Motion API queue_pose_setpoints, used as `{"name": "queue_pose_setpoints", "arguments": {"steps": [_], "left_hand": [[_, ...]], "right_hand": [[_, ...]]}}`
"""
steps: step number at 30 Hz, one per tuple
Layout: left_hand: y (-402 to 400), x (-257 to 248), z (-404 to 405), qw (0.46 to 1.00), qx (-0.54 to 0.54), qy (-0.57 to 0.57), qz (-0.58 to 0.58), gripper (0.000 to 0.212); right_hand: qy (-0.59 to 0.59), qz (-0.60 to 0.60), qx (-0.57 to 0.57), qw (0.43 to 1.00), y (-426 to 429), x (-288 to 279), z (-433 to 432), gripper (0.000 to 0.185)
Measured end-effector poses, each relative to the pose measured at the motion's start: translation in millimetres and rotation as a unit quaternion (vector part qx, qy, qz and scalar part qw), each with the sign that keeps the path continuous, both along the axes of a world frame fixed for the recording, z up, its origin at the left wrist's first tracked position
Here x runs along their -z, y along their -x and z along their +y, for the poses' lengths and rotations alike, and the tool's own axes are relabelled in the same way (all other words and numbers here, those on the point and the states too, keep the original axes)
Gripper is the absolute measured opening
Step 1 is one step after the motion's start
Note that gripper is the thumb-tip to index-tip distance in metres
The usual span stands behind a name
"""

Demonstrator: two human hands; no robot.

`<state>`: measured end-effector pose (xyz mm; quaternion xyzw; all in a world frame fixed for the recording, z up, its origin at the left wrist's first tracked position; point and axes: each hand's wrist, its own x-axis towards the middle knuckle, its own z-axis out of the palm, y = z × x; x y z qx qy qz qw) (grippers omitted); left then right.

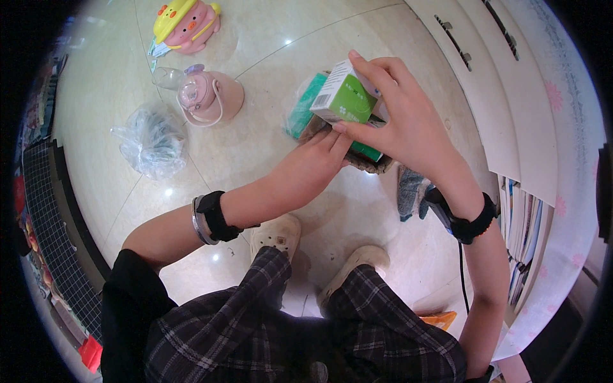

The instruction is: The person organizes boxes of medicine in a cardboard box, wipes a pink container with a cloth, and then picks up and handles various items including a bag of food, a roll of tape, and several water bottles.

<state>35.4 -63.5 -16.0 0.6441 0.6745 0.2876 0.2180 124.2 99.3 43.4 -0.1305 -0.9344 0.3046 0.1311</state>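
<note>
My right hand (407,110) grips a green and white carton (342,95) between thumb and fingers, tilted above a small brown container (371,166) with a ragged-looking rim. The carton bears writing and a barcode. My left hand (318,155) reaches to the container just below the carton. Its fingertips are hidden, so whether they grip anything does not show. Inside the container, a green item (366,151) is partly visible under my right hand. Along the container's left side is a teal-green pack (306,105) in clear plastic.
On the tiled floor (268,153) stand a pink lidded bottle (210,98), a knotted clear plastic bag (153,141) and a pink pig figure (191,28). A grey cloth item (409,194) lies near a white drawer cabinet (479,91). Books (524,215) fill its lower shelf.
</note>
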Motion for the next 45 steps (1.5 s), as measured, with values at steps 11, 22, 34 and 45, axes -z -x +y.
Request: {"name": "queue_pose_setpoints", "arguments": {"steps": [11, 22, 34, 45], "left_hand": [[-3, -1, -1, 0.999, 0.008, 0.004, 0.048, 0.048], [-4, -2, 3, 0.999, 0.009, 0.002, 0.036, 0.046], [-3, -3, 0, 0.997, 0.042, 0.048, 0.052, 0.043], [-4, 7, -2, 0.992, 0.032, -0.023, 0.117, 0.047]], "right_hand": [[-0.007, -0.075, 0.020, 0.997, 7, -18, 6, 0.069], [-0.027, -0.094, -0.003, 0.995, 6, -27, 7, 0.061], [-0.021, -0.142, -0.045, 0.989, 3, -37, 3, 0.064], [-0.051, -0.109, -0.025, 0.992, 7, -15, -1, 0.061]]}}
